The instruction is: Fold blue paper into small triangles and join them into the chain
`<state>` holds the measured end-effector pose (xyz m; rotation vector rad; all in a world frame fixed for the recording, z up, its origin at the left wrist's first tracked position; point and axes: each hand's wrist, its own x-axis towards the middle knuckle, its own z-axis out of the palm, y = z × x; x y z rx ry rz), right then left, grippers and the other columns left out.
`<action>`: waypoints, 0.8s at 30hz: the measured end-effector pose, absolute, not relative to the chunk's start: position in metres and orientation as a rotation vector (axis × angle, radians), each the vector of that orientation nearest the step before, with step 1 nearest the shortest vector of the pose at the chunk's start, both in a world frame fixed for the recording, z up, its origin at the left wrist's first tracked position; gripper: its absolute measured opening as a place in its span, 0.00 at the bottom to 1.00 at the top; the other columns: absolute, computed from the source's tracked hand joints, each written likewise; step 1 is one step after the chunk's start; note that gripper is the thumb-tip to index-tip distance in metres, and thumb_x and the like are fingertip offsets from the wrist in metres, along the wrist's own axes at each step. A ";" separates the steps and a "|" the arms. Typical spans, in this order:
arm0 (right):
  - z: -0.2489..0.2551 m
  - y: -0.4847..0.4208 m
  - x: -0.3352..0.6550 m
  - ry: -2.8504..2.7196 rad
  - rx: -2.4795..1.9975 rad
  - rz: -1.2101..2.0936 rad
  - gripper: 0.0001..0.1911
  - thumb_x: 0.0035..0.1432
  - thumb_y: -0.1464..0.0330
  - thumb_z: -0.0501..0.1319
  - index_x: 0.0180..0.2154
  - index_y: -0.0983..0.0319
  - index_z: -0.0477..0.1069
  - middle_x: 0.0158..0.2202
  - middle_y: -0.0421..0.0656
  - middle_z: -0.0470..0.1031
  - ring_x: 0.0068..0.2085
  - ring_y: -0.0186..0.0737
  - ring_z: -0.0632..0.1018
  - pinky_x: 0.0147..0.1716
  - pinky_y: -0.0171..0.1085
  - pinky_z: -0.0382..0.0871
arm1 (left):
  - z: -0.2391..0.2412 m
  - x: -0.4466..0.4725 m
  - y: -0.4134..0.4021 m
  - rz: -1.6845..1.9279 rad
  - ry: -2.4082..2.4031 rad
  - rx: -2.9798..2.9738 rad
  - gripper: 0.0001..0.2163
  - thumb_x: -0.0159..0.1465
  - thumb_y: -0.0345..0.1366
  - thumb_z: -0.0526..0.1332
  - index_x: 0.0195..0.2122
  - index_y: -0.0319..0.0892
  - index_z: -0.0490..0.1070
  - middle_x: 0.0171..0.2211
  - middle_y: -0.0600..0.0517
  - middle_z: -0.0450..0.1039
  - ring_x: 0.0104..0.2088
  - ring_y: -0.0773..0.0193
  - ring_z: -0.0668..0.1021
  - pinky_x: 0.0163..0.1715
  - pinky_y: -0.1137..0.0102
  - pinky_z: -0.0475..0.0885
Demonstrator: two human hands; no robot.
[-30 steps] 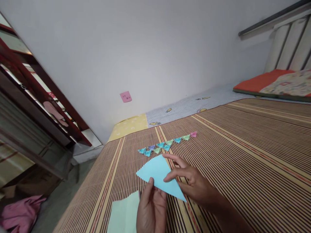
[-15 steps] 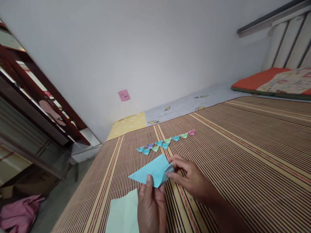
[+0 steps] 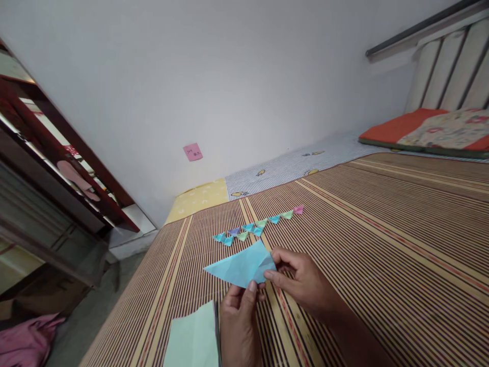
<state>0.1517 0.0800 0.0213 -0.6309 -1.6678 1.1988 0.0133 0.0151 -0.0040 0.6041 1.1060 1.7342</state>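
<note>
A light blue paper [image 3: 239, 266], folded into a triangle, is held just above the striped mat [image 3: 382, 244]. My left hand [image 3: 239, 326] pinches its lower edge from below. My right hand [image 3: 301, 285] pinches the folded right corner between thumb and fingers. Beyond the paper lies a row of several small folded paper triangles [image 3: 257, 227] in blue, green, purple and pink. A pale green sheet [image 3: 193, 339] lies flat on the mat by my left wrist.
The mat covers a bed along a white wall with a pink sticky note [image 3: 192, 152]. Pillows [image 3: 428, 130] lie at the far right. A dark wooden rack [image 3: 53, 168] stands left of the bed, with pink cloth [image 3: 26, 344] on the floor.
The right part of the blue triangle has been folded over, making it smaller. My right hand went from flat fingers on the paper to pinching its corner. The view shifted slightly.
</note>
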 end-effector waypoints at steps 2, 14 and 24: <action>0.022 0.080 0.152 -1.672 -0.633 1.189 0.07 0.61 0.68 0.62 0.30 0.62 0.71 0.30 0.40 0.73 0.33 0.40 0.74 0.35 0.37 0.66 | -0.005 0.013 0.016 1.739 1.058 0.578 0.13 0.54 0.38 0.74 0.39 0.38 0.80 0.33 0.47 0.83 0.31 0.64 0.80 0.38 0.70 0.76; 0.024 0.079 0.164 -1.755 -0.492 1.126 0.04 0.59 0.73 0.63 0.31 0.61 0.74 0.36 0.42 0.75 0.41 0.41 0.75 0.43 0.39 0.68 | 0.015 0.017 0.015 1.777 0.793 0.313 0.12 0.57 0.34 0.72 0.41 0.39 0.78 0.42 0.43 0.82 0.38 0.57 0.83 0.30 0.69 0.79; 0.023 0.079 0.155 -1.516 -0.556 1.031 0.01 0.60 0.69 0.65 0.35 0.60 0.75 0.37 0.43 0.77 0.41 0.41 0.77 0.40 0.38 0.71 | 0.013 0.026 0.014 1.836 1.066 0.285 0.15 0.50 0.35 0.76 0.36 0.37 0.75 0.37 0.42 0.83 0.38 0.53 0.85 0.35 0.66 0.81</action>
